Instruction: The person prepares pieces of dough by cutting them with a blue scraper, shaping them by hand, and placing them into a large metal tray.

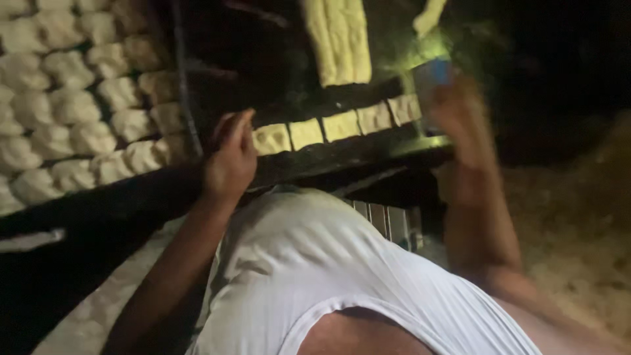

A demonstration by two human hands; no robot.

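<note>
My left hand (pixel 231 158) hovers over a dark work surface (pixel 315 158), fingers loosely curled, just left of a row of cut dough pieces (pixel 338 125); whether it holds anything is unclear. My right hand (pixel 460 108) is raised and blurred, gripping a blue rectangular scraper-like object (pixel 430 75) at the right end of the dough row. A slab of pale rolled dough strips (pixel 338 39) lies beyond the row. My white sleeveless shirt (pixel 328 269) fills the lower middle.
Many round dough balls (pixel 79 98) are laid out in rows on a tray at the left. A sandy floor (pixel 578 223) lies to the right. A pale surface (pixel 98 309) shows at lower left. The scene is dim.
</note>
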